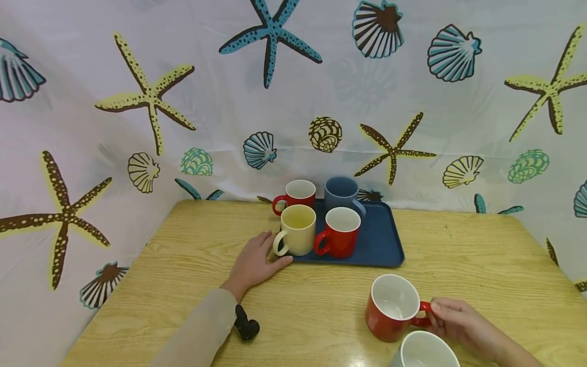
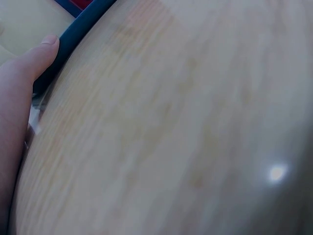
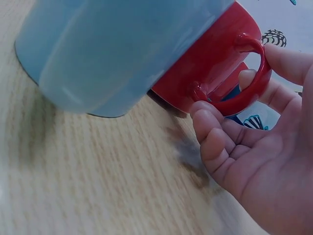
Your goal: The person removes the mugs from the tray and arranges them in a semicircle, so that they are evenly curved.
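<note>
My right hand pinches the handle of a red mug with a white inside, in front of the tray's right half. The right wrist view shows thumb and fingers around that handle; whether the mug touches the table cannot be told. My left hand lies at the front left corner of a dark blue tray, its thumb against the rim. Beside it on the tray is a cream mug; a second red mug, a blue mug and another red mug share the tray.
A pale mug, light blue in the right wrist view, stands close in front of the gripped mug, cut off by the frame's bottom. The wooden table ends against a patterned cloth. A black object sits at the left cuff.
</note>
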Action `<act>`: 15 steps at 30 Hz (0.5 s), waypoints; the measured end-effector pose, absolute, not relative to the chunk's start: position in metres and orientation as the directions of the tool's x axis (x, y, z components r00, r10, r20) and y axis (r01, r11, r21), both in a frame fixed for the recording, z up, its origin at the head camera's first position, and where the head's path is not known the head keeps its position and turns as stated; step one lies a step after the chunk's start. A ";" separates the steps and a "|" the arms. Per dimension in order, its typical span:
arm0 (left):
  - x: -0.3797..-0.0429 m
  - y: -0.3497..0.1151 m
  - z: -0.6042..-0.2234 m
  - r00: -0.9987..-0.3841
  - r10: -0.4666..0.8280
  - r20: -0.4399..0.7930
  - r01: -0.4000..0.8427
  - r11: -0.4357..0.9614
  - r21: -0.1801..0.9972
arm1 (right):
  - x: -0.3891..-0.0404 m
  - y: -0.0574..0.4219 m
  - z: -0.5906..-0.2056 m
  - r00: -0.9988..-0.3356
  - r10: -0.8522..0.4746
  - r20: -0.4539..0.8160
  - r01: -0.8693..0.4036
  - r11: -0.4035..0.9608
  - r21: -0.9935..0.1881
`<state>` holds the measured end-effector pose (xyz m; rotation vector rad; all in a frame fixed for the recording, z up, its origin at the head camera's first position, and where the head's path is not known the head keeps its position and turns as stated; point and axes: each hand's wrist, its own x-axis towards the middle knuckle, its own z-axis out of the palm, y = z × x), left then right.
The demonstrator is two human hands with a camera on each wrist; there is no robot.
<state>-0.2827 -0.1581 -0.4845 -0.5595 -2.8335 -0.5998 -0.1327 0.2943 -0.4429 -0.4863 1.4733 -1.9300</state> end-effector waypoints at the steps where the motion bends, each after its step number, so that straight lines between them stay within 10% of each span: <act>1: -0.283 -0.158 -0.484 -0.908 0.325 0.264 0.404 0.845 0.351 | -0.132 0.294 -0.443 -0.714 -0.693 -0.093 0.275 -0.156 -0.949; 15: -0.280 -0.157 -0.478 -0.915 0.323 0.242 0.393 0.848 0.356 | -0.133 0.296 -0.447 -0.655 -0.751 -0.086 0.303 -0.157 -0.940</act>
